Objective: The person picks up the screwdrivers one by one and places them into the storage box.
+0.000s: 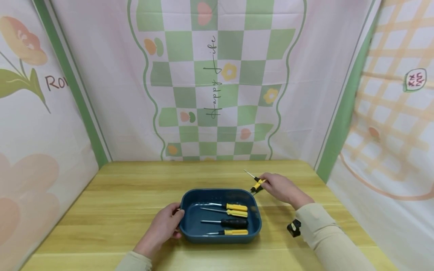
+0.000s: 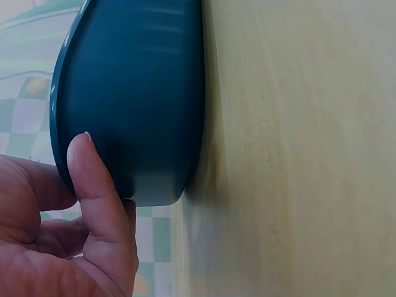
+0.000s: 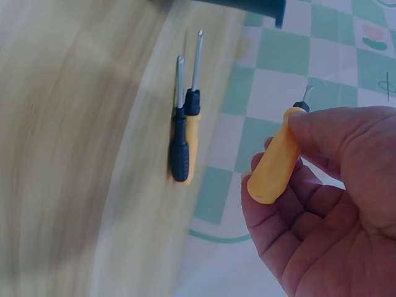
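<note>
A dark blue plastic box (image 1: 220,239) stands on the table with several screwdrivers lying side by side in it: yellow-handled ones (image 1: 236,213) and a black-handled one (image 1: 234,223). My left hand (image 1: 163,224) grips the box at its left end; in the left wrist view a finger lies along the outer wall. Past the box's far right corner, my right hand (image 1: 279,188) holds a screwdriver (image 3: 275,161) by its yellow handle, its short metal tip pointing away from the palm. Close by on the table, a black screwdriver (image 3: 179,148) lies against a yellow one (image 3: 193,127).
The wooden table (image 1: 135,180) reaches back to a checked green and white curtain (image 1: 217,75). Printed cloth also hangs along the left and right sides. A small black device (image 1: 294,228) sits at my right wrist, beside the sleeve.
</note>
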Motion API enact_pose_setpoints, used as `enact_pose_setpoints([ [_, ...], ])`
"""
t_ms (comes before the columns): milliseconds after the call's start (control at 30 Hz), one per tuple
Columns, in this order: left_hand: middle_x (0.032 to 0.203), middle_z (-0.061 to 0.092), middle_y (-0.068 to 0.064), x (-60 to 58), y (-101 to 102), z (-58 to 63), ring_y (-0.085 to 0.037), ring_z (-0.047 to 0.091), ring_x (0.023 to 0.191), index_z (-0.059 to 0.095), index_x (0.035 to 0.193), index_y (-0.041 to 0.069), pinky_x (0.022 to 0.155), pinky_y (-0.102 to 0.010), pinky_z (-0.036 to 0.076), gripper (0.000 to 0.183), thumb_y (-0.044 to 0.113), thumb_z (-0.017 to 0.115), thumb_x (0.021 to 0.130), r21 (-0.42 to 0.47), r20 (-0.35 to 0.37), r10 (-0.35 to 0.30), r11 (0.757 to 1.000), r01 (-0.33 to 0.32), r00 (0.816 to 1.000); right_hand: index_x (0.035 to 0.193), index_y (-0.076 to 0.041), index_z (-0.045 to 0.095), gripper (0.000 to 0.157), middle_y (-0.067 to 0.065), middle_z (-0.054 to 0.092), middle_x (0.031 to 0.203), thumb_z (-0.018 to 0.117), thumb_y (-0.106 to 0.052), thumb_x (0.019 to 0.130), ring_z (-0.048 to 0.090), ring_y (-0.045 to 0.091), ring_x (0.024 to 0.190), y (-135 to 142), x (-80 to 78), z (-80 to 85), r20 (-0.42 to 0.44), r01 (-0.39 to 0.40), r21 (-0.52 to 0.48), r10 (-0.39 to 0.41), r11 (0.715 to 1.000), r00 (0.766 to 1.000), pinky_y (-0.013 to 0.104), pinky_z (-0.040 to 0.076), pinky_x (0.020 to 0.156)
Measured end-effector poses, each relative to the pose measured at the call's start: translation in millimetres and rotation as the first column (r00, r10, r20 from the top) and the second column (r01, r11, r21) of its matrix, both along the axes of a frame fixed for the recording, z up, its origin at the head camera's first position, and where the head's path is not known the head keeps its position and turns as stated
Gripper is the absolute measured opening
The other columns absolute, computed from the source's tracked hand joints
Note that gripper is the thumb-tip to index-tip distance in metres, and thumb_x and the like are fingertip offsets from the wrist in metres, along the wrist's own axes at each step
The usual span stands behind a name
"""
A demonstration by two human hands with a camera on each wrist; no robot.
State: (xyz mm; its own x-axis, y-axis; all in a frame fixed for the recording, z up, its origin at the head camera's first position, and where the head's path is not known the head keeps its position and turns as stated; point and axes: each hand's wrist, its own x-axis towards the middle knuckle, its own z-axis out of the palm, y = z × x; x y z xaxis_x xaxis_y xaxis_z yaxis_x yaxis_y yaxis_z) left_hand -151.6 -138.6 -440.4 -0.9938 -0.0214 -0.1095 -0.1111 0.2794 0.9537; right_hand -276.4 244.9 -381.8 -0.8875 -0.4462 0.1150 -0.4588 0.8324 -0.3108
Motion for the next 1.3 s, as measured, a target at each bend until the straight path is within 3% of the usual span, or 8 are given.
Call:
enact_pose_setpoints([
  [267, 0.109, 0.061, -0.014, -0.1, 0.2, 0.0, -0.02, 0.058, 0.068, 0.054, 0.143, -0.003, 0.055, -0.035, 0.061, 0.041, 0.017, 0.054, 0.108, -0.004, 0.002, 0.002, 1.0, -0.002, 1.0, 0.128, 0.001, 0.067, 0.029, 0.011, 0.074, 0.109, 0.058, -0.015, 0.105, 0.071, 0.026, 0.098, -10.2, 3.4, 6.3, 0.015, -0.027, -0.014, 0.027, 1.0, 1.0, 0.051, 0.06, 0.088],
  [833, 0.107, 0.061, -0.014, 1.0, 0.9, 0.0, -0.02, 0.058, 0.067, 0.054, 0.143, -0.003, 0.055, -0.035, 0.061, 0.041, 0.017, 0.054, 0.108, 0.0, -0.002, 0.002, 1.0, -0.002, 1.0, 0.13, 0.0, 0.067, 0.031, 0.01, 0.075, 0.111, 0.058, -0.016, 0.105, 0.071, 0.02, 0.096, -32.1, 14.0, 15.6, 0.036, -0.071, -0.021, 0.071, 0.997, 0.997, 0.047, 0.06, 0.089],
  [1300, 0.105, 0.06, -0.014, 1.5, 1.1, 1.6, -0.02, 0.058, 0.066, 0.052, 0.145, -0.003, 0.056, -0.035, 0.061, 0.042, 0.018, 0.053, 0.108, -0.003, 0.007, 0.0, 1.0, 0.0, 1.0, 0.123, -0.002, 0.07, 0.024, 0.007, 0.074, 0.105, 0.061, -0.012, 0.103, 0.065, 0.013, 0.086, -46.2, 23.8, 18.8, -0.008, -0.142, 0.003, 0.142, 0.99, 0.99, 0.043, 0.061, 0.084],
])
